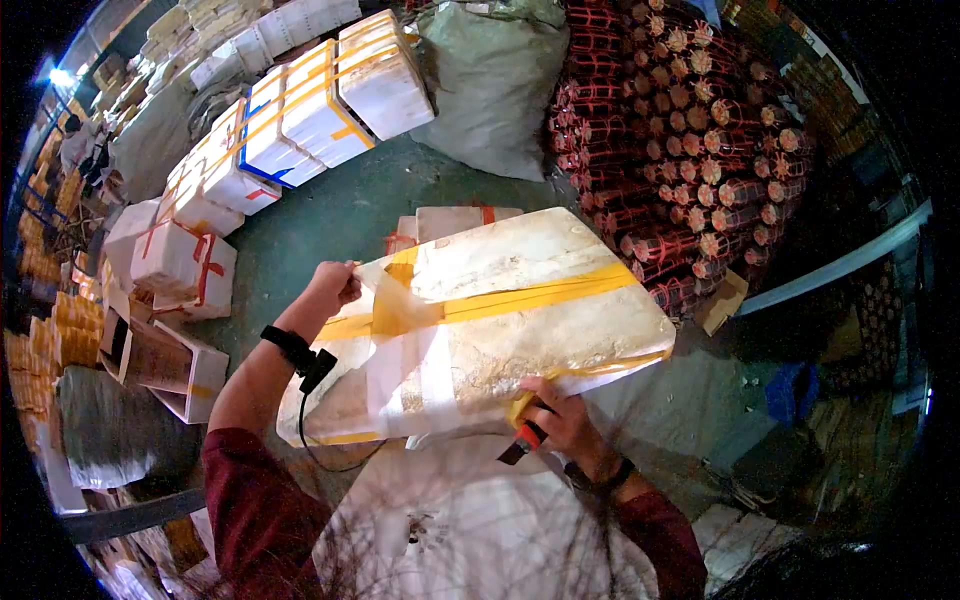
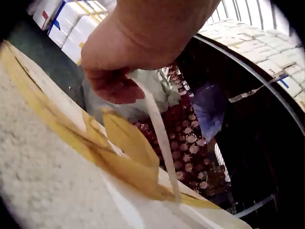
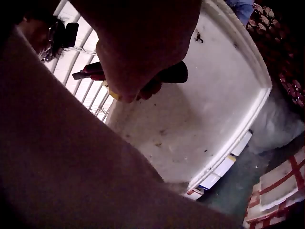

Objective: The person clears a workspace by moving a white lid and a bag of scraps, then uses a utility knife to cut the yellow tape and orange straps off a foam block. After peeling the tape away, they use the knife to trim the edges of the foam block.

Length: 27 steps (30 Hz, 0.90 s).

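A worn white foam lid [image 1: 520, 320] with yellow tape along it is held tilted in the head view. The left hand [image 1: 335, 285] pinches a strip of translucent tape [image 1: 395, 305] at the lid's far left corner; in the left wrist view the left hand [image 2: 119, 62] holds the tape strip [image 2: 162, 138] pulled up off the edge. At the lid's near edge, the right hand [image 1: 570, 430] grips a red and black tool [image 1: 525, 440], with something yellow by its fingers. The right wrist view shows the right hand [image 3: 138, 62] around the dark tool [image 3: 174, 72].
White foam boxes [image 1: 300, 120] taped in yellow and red stand in a row at the upper left. A grey-green sack [image 1: 490, 90] and stacked red-netted bundles [image 1: 700, 150] lie beyond the lid. A white surface [image 1: 470, 520] lies below the hands.
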{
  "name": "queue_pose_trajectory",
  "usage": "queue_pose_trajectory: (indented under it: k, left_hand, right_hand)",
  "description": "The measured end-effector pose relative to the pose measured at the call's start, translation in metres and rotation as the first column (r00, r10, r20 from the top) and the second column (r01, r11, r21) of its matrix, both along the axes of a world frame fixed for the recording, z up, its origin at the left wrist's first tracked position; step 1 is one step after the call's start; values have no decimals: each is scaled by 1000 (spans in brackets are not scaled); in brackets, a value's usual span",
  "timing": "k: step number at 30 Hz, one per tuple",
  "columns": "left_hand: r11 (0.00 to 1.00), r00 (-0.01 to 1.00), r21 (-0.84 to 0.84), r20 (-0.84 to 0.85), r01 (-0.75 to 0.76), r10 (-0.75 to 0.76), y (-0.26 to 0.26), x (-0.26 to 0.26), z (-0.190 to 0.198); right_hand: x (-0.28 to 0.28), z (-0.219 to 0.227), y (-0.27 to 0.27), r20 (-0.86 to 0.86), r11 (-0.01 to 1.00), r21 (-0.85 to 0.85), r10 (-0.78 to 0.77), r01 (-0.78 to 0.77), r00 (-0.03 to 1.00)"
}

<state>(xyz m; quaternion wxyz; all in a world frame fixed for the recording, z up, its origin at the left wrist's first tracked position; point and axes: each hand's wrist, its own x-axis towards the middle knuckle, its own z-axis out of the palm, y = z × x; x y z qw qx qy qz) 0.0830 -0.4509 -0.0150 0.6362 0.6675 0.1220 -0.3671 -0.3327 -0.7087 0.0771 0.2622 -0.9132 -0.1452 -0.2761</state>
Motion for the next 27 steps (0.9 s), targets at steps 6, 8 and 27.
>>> queue_pose_trajectory:
  k: [6, 8, 27]
  left_hand:
    - [993, 993, -17, 21, -115, 115, 17, 8, 25]
    - [981, 991, -143, -32, -134, 131, 13, -5, 35]
    - [648, -55, 728, 673, 225, -737, -69, -266, 53]
  right_hand:
    - [4, -8, -6, -19, 998, 56, 13, -12, 1000]
    - [-2, -9, -7, -61, 994, 106, 34, -28, 998]
    - [28, -29, 0, -435, 920, 236, -189, 314, 880]
